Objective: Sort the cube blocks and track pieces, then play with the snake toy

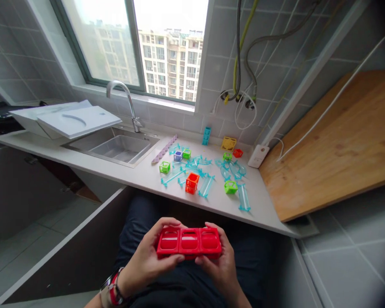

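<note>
Over my lap, both hands hold a red plastic toy block (pixel 189 243) with three window-like openings in a row. My left hand (pixel 152 250) grips its left end, thumb along the lower edge. At the right end my right hand (pixel 220 259) is wrapped round it, thumb also below. On the counter ahead stand an orange-red open cube stack (pixel 191 183), green cube frames (pixel 164 167) and a purple cube frame (pixel 177 156). Clear turquoise track pieces (pixel 206 186) lie scattered around them.
A sink (pixel 131 164) with a faucet (pixel 125 92) is set in the counter (pixel 141 177) at left, partly covered by a white panel (pixel 78 122). A purple strip (pixel 164 149), a blue block (pixel 206 136) and a yellow block (pixel 229 143) sit farther back. At right are a white power strip (pixel 259 155) and a wooden board (pixel 333 149).
</note>
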The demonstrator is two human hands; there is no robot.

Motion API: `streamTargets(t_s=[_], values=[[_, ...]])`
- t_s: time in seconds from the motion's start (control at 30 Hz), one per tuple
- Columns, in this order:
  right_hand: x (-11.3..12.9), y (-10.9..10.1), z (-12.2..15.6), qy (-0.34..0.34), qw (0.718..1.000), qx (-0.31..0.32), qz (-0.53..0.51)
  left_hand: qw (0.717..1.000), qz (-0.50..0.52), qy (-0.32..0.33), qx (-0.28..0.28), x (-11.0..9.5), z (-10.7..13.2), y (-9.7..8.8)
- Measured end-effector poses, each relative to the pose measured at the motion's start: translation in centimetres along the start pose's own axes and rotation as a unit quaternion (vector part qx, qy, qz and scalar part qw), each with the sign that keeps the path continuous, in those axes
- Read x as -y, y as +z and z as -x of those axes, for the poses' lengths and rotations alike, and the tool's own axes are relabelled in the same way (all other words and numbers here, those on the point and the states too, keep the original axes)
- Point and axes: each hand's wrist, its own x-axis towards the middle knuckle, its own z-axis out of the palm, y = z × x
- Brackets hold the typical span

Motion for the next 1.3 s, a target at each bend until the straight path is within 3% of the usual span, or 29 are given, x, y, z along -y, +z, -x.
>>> streamTargets(t_s=[0.13, 0.2, 0.33, 0.47, 0.57, 0.73, 0.9, 1.03, 1.17, 1.23, 1.3], values=[[-0.7, -0.3, 0.1, -0.007, 0.999, -0.020, 0.039, 0.990, -0.137, 0.026, -0.004, -0.6, -0.6, -0.3], [-0.8, -0.3, 0.0, -0.056, 0.997, -0.017, 0.055, 0.976, -0.211, 0.061, -0.004, -0.8, -0.8, -0.4], [0.2, -0.2, -0.9, -0.182, 0.976, 0.051, 0.106, 0.958, -0.275, 0.071, 0.037, -1.0, -1.1, -0.4], [1.3, -0.3, -2.0, -0.231, 0.958, 0.073, 0.152, 0.949, -0.304, 0.076, 0.042, -0.8, -1.7, -0.6], [1.3, -0.6, -2.6, -0.232, 0.958, 0.087, 0.145, 0.927, -0.352, 0.111, 0.064, -0.7, -2.2, -0.9], [1.0, -1.0, -3.1, -0.179, 0.970, 0.114, 0.120, 0.891, -0.417, 0.147, 0.106, -1.2, -3.0, -0.8], [1.1, -1.0, -3.3, -0.179, 0.972, 0.097, 0.120, 0.891, -0.417, 0.139, 0.117, -1.8, -3.6, -0.2], [0.1, -0.8, -3.6, -0.188, 0.977, 0.070, 0.064, 0.904, -0.386, 0.149, 0.107, -3.6, -4.6, -0.6], [-1.6, -1.1, -4.0, -0.206, 0.978, -0.003, -0.014, 0.892, -0.365, 0.266, 0.004, -7.0, -9.4, -3.2], [-2.2, -1.7, -4.7, -0.210, 0.977, -0.045, -0.010, 0.890, -0.348, 0.291, -0.056, -8.8, -14.0, -4.9], [-2.5, -2.6, -6.3, -0.207, 0.976, -0.069, 0.025, 0.901, -0.326, 0.275, -0.079, -10.3, -19.6, -6.4]])
